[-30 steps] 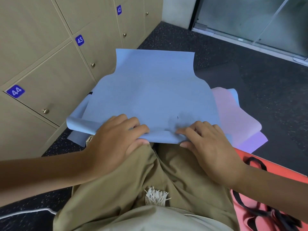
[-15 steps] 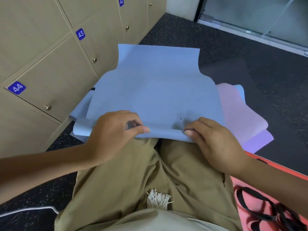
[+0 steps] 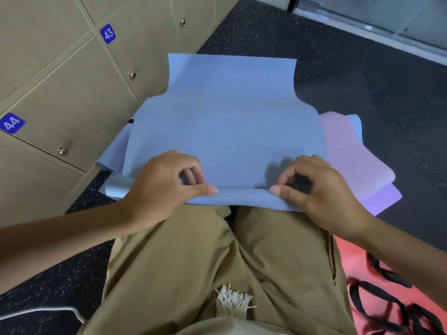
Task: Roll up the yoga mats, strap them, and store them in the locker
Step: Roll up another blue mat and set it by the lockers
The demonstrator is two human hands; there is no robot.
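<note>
A light blue yoga mat (image 3: pixel 225 122) lies spread on the dark floor in front of my knees, its near edge turned over into a small roll. My left hand (image 3: pixel 164 187) grips the left part of that roll, thumb on the near side and fingers curled over the top. My right hand (image 3: pixel 312 187) pinches the right part of the roll the same way. A pink and purple mat (image 3: pixel 358 170) sticks out from under the blue one on the right. Black straps (image 3: pixel 387 301) lie on a red mat (image 3: pixel 350 259) at the lower right.
Beige lockers (image 3: pixel 72 88) numbered 43 and 44, doors closed, line the left side close to the mat. A glass door frame (image 3: pixel 362 22) runs along the far right. The dark speckled floor (image 3: pixel 375 88) spreads beyond the mats.
Both hands have gone from pressing flat on the mat's near edge to curling round it, and the edge has turned over into a small roll.
</note>
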